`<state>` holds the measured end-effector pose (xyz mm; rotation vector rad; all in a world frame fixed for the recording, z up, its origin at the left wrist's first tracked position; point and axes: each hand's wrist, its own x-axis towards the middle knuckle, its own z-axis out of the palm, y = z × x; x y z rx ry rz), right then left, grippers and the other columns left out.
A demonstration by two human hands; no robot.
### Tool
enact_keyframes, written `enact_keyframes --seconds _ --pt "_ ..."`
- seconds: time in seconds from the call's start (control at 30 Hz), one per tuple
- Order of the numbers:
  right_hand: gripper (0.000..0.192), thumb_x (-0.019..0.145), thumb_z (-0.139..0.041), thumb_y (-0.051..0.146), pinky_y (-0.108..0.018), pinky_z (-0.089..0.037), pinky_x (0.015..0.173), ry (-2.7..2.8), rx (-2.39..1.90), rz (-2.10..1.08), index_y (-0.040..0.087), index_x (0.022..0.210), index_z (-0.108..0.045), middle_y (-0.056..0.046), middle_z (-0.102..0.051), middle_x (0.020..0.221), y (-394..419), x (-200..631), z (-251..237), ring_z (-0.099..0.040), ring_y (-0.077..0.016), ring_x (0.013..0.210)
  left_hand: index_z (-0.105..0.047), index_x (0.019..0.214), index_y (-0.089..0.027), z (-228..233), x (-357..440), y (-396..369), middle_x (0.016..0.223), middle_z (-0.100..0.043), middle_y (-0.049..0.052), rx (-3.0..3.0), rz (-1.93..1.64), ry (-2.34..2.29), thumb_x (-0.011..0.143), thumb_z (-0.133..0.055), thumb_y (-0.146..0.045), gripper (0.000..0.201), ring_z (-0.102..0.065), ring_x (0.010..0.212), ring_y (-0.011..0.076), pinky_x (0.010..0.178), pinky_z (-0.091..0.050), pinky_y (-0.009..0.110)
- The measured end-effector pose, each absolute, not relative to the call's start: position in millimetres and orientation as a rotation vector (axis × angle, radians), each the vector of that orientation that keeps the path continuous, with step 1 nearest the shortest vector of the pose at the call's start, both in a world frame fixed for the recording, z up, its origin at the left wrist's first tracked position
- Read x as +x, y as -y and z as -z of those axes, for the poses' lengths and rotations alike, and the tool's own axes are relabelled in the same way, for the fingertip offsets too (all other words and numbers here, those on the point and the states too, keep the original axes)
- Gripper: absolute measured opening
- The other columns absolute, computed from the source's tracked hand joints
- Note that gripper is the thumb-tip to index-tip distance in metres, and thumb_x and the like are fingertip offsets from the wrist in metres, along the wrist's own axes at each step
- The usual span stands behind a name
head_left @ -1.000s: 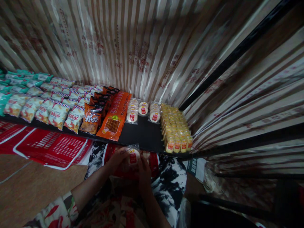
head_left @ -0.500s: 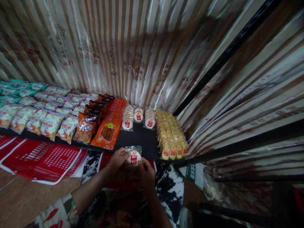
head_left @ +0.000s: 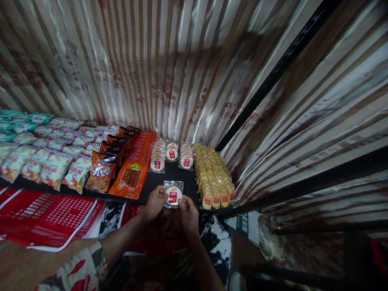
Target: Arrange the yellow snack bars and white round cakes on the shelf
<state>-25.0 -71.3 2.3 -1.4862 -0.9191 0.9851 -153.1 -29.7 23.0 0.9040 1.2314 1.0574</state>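
Note:
My left hand and my right hand both grip a clear-wrapped round white cake with a red label, held just above the front edge of a black shelf. Behind it lie rows of the same wrapped cakes. A block of small yellow packets fills the shelf to the right. Flat orange packs lie to the left.
Further left on the shelf are dark orange snack bags, pale chip bags and green packets. Red plastic baskets sit below the shelf. A striped shiny sheet covers the wall behind and to the right.
Both hands have lifted the wrapped cake from below the shelf edge up and forward over the shelf's front. The view has tilted, so the shelf sits lower.

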Motion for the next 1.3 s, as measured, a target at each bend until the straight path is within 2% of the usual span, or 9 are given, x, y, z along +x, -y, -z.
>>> enact_keyframes --seconds 0.27,0.4,0.6,0.93,1.07,1.3 --pt "0.032 0.077 -0.052 0.036 -0.031 -0.043 0.071 1.302 -1.876 -0.423 0.021 0.102 -0.066 -0.006 -0.069 0.080 54.7 -7.5 -10.0 -0.059 -0.0227 0.080 -0.060 0.077 -0.019 -13.5 -129.7 4.9 0.064 -0.057 -0.004 0.975 -1.076 -1.305 0.063 -0.061 -0.007 0.019 -0.050 0.057 0.0094 0.055 -0.039 0.017" --pt "0.040 0.081 -0.044 0.035 -0.031 -0.045 0.072 1.349 -1.849 -0.424 0.014 0.109 -0.063 -0.010 -0.069 0.086 43.5 -2.9 -5.0 -0.061 -0.0223 0.079 -0.061 0.077 -0.019 -10.3 -119.1 -6.5 0.064 -0.058 -0.004 0.990 -1.120 -1.300 0.064 -0.060 -0.005 0.019 -0.050 0.057 0.0097 0.055 -0.038 0.017" --pt "0.048 0.083 -0.037 0.035 -0.035 -0.045 0.083 1.315 -1.833 -0.414 0.008 0.117 -0.058 -0.016 -0.066 0.104 28.0 0.0 8.3 -0.061 -0.0237 0.091 -0.060 0.083 -0.018 -6.6 -107.1 -21.4 0.066 -0.057 -0.004 1.086 -1.106 -1.344 0.067 -0.057 -0.006 0.020 -0.051 0.057 0.0099 0.056 -0.039 0.018" --pt "0.053 0.077 -0.037 0.026 -0.042 -0.038 0.094 1.283 -1.781 -0.264 0.003 0.122 -0.051 -0.021 -0.058 0.117 1.3 3.4 36.0 -0.053 -0.0278 0.107 -0.050 0.079 -0.019 -3.2 -92.8 -41.8 0.068 -0.055 -0.004 1.169 -1.122 -1.478 0.069 -0.058 -0.006 0.018 -0.055 0.063 0.0096 0.062 -0.044 0.019" --pt "0.052 0.075 -0.035 0.022 -0.045 -0.039 0.093 1.306 -1.782 -0.192 0.000 0.120 -0.051 -0.023 -0.057 0.116 -7.9 5.9 43.2 -0.052 -0.0288 0.106 -0.053 0.081 -0.018 -4.7 -86.8 -51.2 0.069 -0.057 -0.004 1.253 -1.087 -1.485 0.073 -0.053 -0.005 0.015 -0.056 0.064 0.0084 0.063 -0.045 0.019" --pt "0.053 0.077 -0.033 0.020 -0.044 -0.038 0.093 1.287 -1.778 -0.156 -0.001 0.123 -0.047 -0.024 -0.055 0.117 -16.4 5.0 37.9 -0.050 -0.0291 0.110 -0.063 0.094 -0.016 -2.3 -79.1 -65.8 0.084 -0.059 0.002 1.420 -1.085 -1.601 0.072 -0.055 -0.003 0.027 -0.057 0.071 0.0091 0.072 -0.049 0.022"
